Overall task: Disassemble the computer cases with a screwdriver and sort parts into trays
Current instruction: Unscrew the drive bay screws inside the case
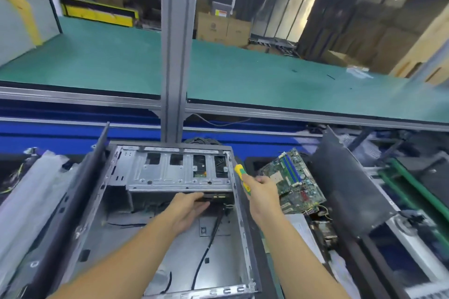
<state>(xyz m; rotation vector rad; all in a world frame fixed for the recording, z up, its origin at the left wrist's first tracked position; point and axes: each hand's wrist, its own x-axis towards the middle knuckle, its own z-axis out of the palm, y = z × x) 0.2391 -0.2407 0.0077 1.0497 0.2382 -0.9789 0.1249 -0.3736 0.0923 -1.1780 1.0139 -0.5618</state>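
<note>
An opened grey computer case (136, 233) lies in front of me, its side off and its metal drive cage (179, 170) across the far end. My left hand (187, 211) reaches inside, fingers on a dark flat drive (213, 198) just under the cage. My right hand (261, 193) grips a yellow and green screwdriver (240, 172) by the case's right wall, handle end pointing up. A green motherboard (294, 181) leans in a black tray to the right of that hand. A black cable (206, 247) runs along the case floor.
A dark side panel (349, 189) leans at the right, another (94, 172) stands at the case's left. A grey upright post (173, 56) rises behind the case. Beyond it lies a green belt (243, 73). Plastic-wrapped items (31, 192) sit at left.
</note>
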